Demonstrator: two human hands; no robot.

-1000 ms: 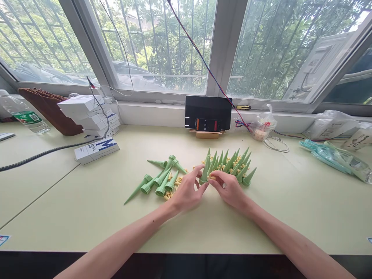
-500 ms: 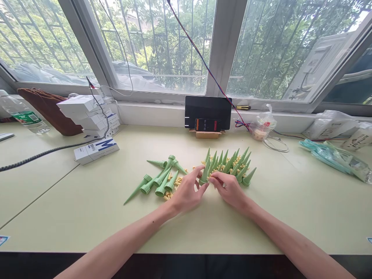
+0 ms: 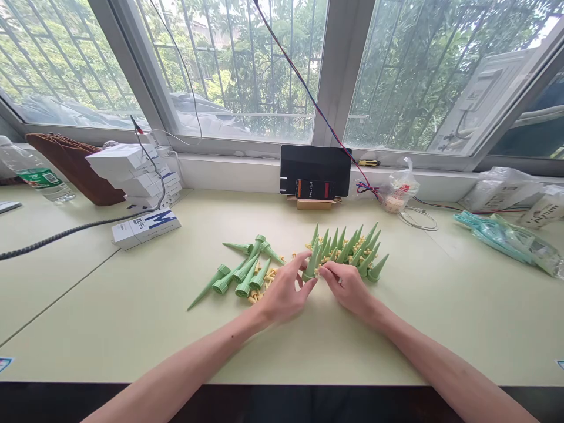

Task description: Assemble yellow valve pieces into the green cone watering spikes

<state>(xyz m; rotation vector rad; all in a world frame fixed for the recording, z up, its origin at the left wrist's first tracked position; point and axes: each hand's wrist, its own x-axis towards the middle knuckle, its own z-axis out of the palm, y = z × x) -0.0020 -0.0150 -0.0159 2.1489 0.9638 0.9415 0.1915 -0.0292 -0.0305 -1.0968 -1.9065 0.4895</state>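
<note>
My left hand (image 3: pixel 286 289) holds the base of an upright green spike (image 3: pixel 311 264) between its thumb and fingers. Close on its right, my right hand (image 3: pixel 350 286) pinches a small yellow piece (image 3: pixel 318 271) against the side of that spike's base. Behind both hands stand several green spikes (image 3: pixel 352 244) in a tight cluster, points up, with yellow pieces among them. To the left of my left hand lies a loose pile of green spikes (image 3: pixel 240 273), beside scattered yellow pieces (image 3: pixel 269 276).
A phone (image 3: pixel 312 189) leans on a black panel (image 3: pixel 317 161) at the back. White boxes (image 3: pixel 145 229), a brown pouch (image 3: pixel 79 167) and a bottle (image 3: pixel 42 176) are at the left. Plastic bags (image 3: pixel 506 185) and a wrapped teal cable (image 3: pixel 497 235) lie right.
The fingers of my right hand have shifted very slightly to the right at the spike's base. My left hand has stayed in place.
</note>
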